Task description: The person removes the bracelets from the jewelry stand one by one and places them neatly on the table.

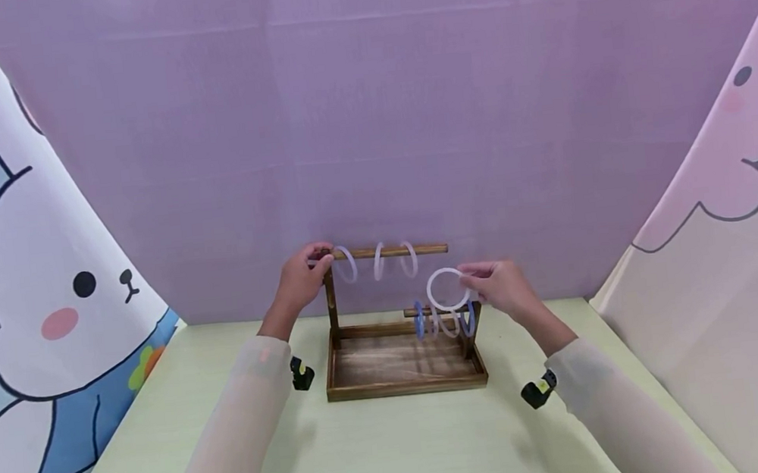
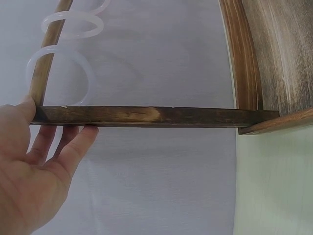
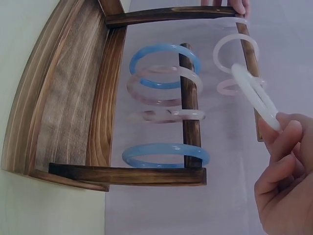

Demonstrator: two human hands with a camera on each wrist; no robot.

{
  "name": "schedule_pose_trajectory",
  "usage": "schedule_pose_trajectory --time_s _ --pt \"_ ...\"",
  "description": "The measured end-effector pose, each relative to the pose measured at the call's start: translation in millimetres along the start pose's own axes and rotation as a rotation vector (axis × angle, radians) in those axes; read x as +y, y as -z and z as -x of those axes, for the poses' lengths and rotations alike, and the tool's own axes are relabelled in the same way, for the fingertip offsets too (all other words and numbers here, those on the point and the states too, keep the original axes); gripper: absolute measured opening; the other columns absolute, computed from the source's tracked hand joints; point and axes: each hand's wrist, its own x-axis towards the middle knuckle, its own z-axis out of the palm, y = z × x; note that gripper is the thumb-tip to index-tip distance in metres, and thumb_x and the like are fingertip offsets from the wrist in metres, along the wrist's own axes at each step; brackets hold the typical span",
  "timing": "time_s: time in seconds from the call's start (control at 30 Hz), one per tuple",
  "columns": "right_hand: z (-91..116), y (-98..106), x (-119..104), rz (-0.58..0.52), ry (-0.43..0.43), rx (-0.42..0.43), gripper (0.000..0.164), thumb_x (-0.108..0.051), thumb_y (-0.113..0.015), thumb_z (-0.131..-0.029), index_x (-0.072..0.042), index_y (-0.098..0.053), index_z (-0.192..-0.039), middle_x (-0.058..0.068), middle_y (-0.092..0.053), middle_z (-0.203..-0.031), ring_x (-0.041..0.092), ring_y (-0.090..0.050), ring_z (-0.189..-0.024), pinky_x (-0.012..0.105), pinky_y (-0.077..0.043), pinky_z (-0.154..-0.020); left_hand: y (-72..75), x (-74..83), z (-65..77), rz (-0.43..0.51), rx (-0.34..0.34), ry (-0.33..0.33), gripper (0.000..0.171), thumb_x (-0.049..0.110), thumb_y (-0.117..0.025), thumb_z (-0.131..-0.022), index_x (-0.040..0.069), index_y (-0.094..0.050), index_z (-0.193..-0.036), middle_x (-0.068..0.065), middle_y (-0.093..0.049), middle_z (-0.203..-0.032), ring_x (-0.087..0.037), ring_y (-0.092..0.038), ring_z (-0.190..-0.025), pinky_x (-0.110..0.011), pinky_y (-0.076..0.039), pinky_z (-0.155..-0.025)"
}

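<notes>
A wooden bangle stand has a tray base and two bars at different heights. My left hand grips the top corner of its left post, thumb on one side and fingers on the other. Pale translucent bangles hang along the upper bar. My right hand pinches a white bangle between thumb and fingers, above and in front of the lower bar. On that lower bar hang several bangles: a blue bangle near the post, a second blue one near the free end, and mottled pinkish ones between.
The stand rests on a pale green table close to a purple cloth backdrop. A rabbit-print cloth borders the left side, and a pink-and-cream printed cloth the right. Small black cameras sit at both wrists.
</notes>
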Motion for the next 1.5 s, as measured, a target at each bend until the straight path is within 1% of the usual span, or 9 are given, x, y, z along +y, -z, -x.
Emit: schedule_pose_trajectory --time_s 0.13,0.3,0.37,0.6,0.73,0.87,1.17,1.33,1.5 --pt "0.8 -4.1 0.2 0.038 0.011 -0.021 0.026 -0.027 -0.072 -0.097 -0.016 -0.076 -0.120 0.003 -0.072 -0.084 0.017 -0.057 -0.063 0.024 -0.038 -0.048 -0.4 1.0 0.0 0.003 0.001 0.003 0.032 0.031 -0.054 -0.107 0.014 -0.061 -0.133 -0.014 -0.063 -0.129 -0.032 -0.065 -0.112 -0.044 -0.062 -0.084" --pt "3.9 -9.8 -0.5 0.049 0.022 -0.085 0.026 -0.026 -0.071 -0.097 -0.016 -0.076 -0.121 0.015 -0.078 -0.098 0.019 -0.056 -0.061 0.025 -0.036 -0.046 -0.6 1.5 0.3 0.008 0.004 0.001 0.031 0.031 -0.054 -0.107 0.014 -0.061 -0.133 -0.014 -0.063 -0.128 -0.032 -0.065 -0.111 -0.044 -0.061 -0.084" --pt "5.2 -12.3 -0.6 0.052 0.028 -0.119 0.027 -0.025 -0.071 -0.097 -0.015 -0.076 -0.121 0.015 -0.078 -0.097 0.017 -0.053 -0.057 0.025 -0.035 -0.044 -0.3 1.8 0.8 0.017 0.003 -0.004 0.031 0.030 -0.054 -0.107 0.014 -0.062 -0.132 -0.015 -0.063 -0.128 -0.032 -0.065 -0.112 -0.045 -0.061 -0.085" --pt "9.5 -24.3 -3.4 0.068 0.052 -0.235 0.026 -0.022 -0.074 -0.094 -0.016 -0.077 -0.118 0.002 -0.077 -0.082 0.012 -0.045 -0.047 0.023 -0.034 -0.042 2.2 0.3 0.9 0.018 0.006 -0.011 0.030 0.029 -0.053 -0.107 0.014 -0.062 -0.132 -0.015 -0.063 -0.129 -0.033 -0.064 -0.114 -0.044 -0.061 -0.085" --pt "13.9 -33.4 -5.2 0.071 0.062 -0.306 0.025 -0.022 -0.074 -0.093 -0.015 -0.078 -0.117 0.002 -0.076 -0.077 0.011 -0.044 -0.046 0.023 -0.034 -0.042 3.4 0.2 1.2 0.018 0.004 -0.003 0.030 0.029 -0.054 -0.107 0.014 -0.062 -0.132 -0.015 -0.062 -0.129 -0.033 -0.064 -0.116 -0.045 -0.061 -0.086" --pt "18.0 -43.9 -6.7 0.065 0.071 -0.380 0.024 -0.021 -0.074 -0.094 -0.014 -0.078 -0.116 0.005 -0.077 -0.080 0.009 -0.043 -0.046 0.023 -0.035 -0.044 4.3 1.2 1.2 0.023 0.001 -0.001 0.030 0.030 -0.053 -0.107 0.015 -0.062 -0.131 -0.014 -0.062 -0.129 -0.033 -0.064 -0.116 -0.046 -0.061 -0.086" --pt "24.5 -78.5 0.4 0.094 0.158 -0.495 0.019 -0.018 -0.072 -0.095 -0.014 -0.079 -0.112 0.003 -0.078 -0.084 0.008 -0.044 -0.048 0.021 -0.036 -0.044 5.3 2.1 1.6 0.031 -0.004 0.018 0.030 0.030 -0.054 -0.107 0.016 -0.062 -0.132 -0.014 -0.062 -0.130 -0.032 -0.064 -0.115 -0.046 -0.061 -0.087" --pt "30.4 -105.8 8.7 0.086 0.167 -0.566 0.016 -0.019 -0.072 -0.095 -0.020 -0.080 -0.108 0.010 -0.078 -0.085 0.008 -0.043 -0.047 0.020 -0.036 -0.043 5.6 1.1 1.0 0.033 -0.001 0.021 0.030 0.031 -0.054 -0.107 0.017 -0.062 -0.132 -0.014 -0.061 -0.131 -0.032 -0.064 -0.116 -0.046 -0.061 -0.088" --pt "38.1 -132.5 15.7 0.118 0.171 -0.630 0.013 -0.022 -0.074 -0.094 -0.023 -0.081 -0.106 0.007 -0.077 -0.080 0.007 -0.043 -0.044 0.020 -0.036 -0.042 6.0 2.1 2.8 0.042 -0.001 0.011 0.030 0.031 -0.054 -0.107 0.016 -0.062 -0.132 -0.015 -0.061 -0.131 -0.033 -0.063 -0.117 -0.048 -0.061 -0.089"
